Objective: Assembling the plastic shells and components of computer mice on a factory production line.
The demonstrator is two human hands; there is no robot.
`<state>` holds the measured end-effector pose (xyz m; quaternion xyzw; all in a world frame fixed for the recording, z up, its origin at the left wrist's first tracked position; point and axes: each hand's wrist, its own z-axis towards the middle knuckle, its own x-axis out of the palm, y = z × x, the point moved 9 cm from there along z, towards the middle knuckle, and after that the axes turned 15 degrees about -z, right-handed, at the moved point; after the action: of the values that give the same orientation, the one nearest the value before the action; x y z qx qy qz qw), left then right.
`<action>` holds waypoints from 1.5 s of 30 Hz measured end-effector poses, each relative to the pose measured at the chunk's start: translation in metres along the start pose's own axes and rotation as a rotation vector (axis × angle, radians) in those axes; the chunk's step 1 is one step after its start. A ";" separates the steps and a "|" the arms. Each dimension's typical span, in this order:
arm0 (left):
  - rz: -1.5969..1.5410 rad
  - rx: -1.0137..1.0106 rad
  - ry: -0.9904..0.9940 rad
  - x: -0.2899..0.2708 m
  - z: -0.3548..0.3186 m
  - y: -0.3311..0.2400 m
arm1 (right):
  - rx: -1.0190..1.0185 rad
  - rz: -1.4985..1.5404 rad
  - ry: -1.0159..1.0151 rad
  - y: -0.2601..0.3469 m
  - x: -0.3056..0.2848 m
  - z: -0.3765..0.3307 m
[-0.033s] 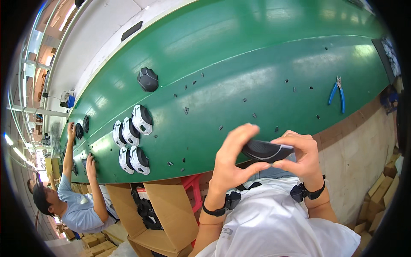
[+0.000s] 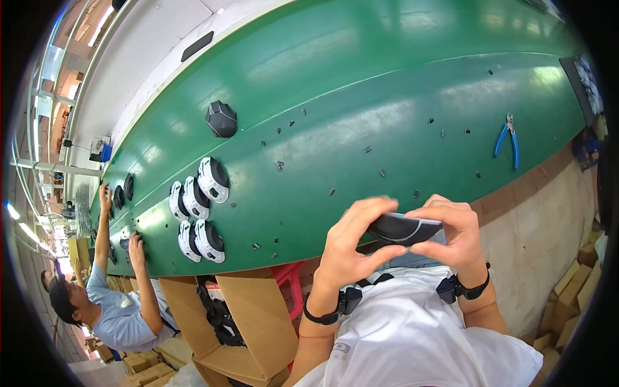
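Observation:
Just past the table's front edge, a black curved plastic shell [image 2: 403,228] with a grey rim is held between my two hands. My left hand [image 2: 353,244] is closed on its left end, thumb below and fingers over the top; the fingers are slightly blurred. At the opposite end, my right hand [image 2: 451,233] pinches the shell between thumb and fingers. The shell's underside is hidden. On the green table [image 2: 309,219] to the left lie several white-and-black shells [image 2: 209,240], and a dark faceted shell [image 2: 222,119] rests farther back.
Small black pieces [image 2: 382,173] are scattered over the table. Blue-handled pliers [image 2: 507,143] lie at the right. Below the table edge, left of me, stands an open cardboard box [image 2: 255,322] with black items inside. A co-worker [image 2: 119,309] reaches over the table at far left.
The fingers of my left hand have come down a little onto the top of the shell. My right hand keeps its pinch.

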<state>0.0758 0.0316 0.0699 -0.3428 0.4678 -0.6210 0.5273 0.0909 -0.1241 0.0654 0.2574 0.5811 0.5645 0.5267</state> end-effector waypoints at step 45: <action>-0.362 -0.274 -0.089 0.011 -0.026 0.022 | 0.245 0.526 -0.059 -0.015 0.031 -0.011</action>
<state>0.0568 0.0261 0.0402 -0.5168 0.4549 -0.6204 0.3758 0.0756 -0.1046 0.0393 0.4770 0.5428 0.5996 0.3440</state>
